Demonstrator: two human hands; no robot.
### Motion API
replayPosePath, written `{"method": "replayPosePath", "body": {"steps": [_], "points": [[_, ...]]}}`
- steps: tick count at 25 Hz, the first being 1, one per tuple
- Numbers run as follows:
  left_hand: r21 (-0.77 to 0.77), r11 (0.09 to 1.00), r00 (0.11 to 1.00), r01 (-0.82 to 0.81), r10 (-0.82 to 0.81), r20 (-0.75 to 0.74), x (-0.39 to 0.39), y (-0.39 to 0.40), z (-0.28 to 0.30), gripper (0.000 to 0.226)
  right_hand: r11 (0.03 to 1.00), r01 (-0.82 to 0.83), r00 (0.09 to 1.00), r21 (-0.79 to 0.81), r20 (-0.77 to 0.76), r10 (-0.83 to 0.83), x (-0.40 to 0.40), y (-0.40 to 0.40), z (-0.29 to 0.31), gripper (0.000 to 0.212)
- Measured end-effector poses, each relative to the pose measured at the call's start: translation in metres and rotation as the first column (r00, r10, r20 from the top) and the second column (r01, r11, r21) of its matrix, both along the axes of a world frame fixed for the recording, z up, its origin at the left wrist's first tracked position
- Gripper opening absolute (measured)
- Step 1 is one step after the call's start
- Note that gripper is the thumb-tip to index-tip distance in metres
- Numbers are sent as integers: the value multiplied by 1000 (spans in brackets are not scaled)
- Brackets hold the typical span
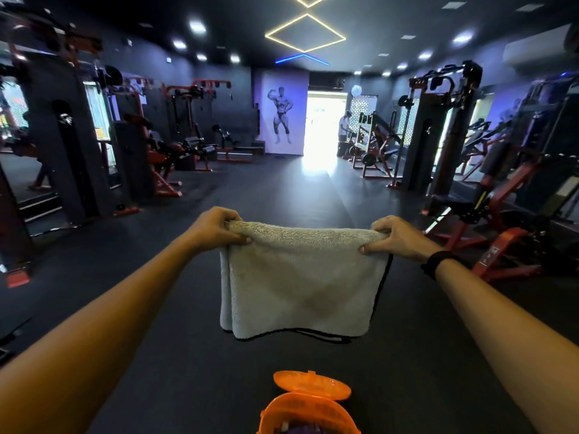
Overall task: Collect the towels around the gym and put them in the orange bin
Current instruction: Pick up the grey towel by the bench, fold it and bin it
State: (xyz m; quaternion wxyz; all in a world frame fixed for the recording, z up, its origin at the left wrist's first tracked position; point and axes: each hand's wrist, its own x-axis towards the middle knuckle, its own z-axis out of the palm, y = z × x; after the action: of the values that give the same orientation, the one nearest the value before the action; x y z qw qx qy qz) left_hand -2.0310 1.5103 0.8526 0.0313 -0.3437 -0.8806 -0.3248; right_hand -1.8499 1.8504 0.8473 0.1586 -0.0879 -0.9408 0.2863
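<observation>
Above the dark floor (188, 355), a folded grey towel (300, 283) hangs by its top corners, left hand (216, 228) and right hand (396, 234) each pinching one with curled fingers. Below it stands the orange bin (308, 415), lid (311, 385) flipped open; something purple shows inside, too unclear to identify.

Gym, red-framed weight machines (163, 164) along both walls (dark floor), bodybuilder mural (282, 115)
</observation>
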Motion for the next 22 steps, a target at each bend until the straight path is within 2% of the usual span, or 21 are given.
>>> {"method": "replayPosePath", "body": {"steps": [2, 4, 6, 7, 9, 11, 13, 15, 17, 18, 20, 22], "points": [[82, 995, 977, 56, -72, 200, 5, -7, 2, 28, 993, -61, 996, -106, 56, 67, 7, 1, -1, 36], [172, 985, 939, 25, -82, 333, 10, -12, 2, 31, 962, -70, 995, -265, 45, 85, 13, 1, 0, 45], [235, 972, 903, -30, -74, 423, 15, -11, 3, 30, 917, -78, 997, -390, -3, 83, 13, -7, 3, 40], [252, 965, 902, -70, -47, 430, 17, -9, 5, 29, 912, -34, 999, -408, -51, 15, 9, -13, 5, 33], [252, 958, 925, -138, 34, 378, 23, 4, 14, 31, 931, 145, 956, -336, -196, -220, -4, -27, 13, 34], [245, 957, 925, -152, 50, 376, 39, 24, 29, 28, 944, 246, 900, -222, -310, -307, -15, -50, 23, 35], [304, 947, 895, -106, -42, 444, 59, 47, 44, 19, 972, 162, 917, -172, -338, -213, -24, -72, 29, 37], [397, 915, 847, -77, -150, 510, 78, 63, 59, 21, 971, -25, 935, -236, -350, -61, -33, -89, 30, 43], [467, 882, 817, -68, -219, 533, 86, 72, 69, 21, 874, -230, 938, -428, -337, 81, -34, -98, 31, 69], [487, 870, 810, -72, -234, 537, 88, 75, 72, 23, 826, -275, 943, -491, -304, 134, -33, -99, 32, 77], [490, 870, 792, -52, -262, 551, 91, 75, 74, 23, 843, -284, 950, -458, -252, 183, -27, -100, 31, 69], [484, 871, 764, 79, -365, 532, 88, 71, 73, 24, 898, -222, 946, -381, -307, 103, -29, -95, 25, 63]]}}
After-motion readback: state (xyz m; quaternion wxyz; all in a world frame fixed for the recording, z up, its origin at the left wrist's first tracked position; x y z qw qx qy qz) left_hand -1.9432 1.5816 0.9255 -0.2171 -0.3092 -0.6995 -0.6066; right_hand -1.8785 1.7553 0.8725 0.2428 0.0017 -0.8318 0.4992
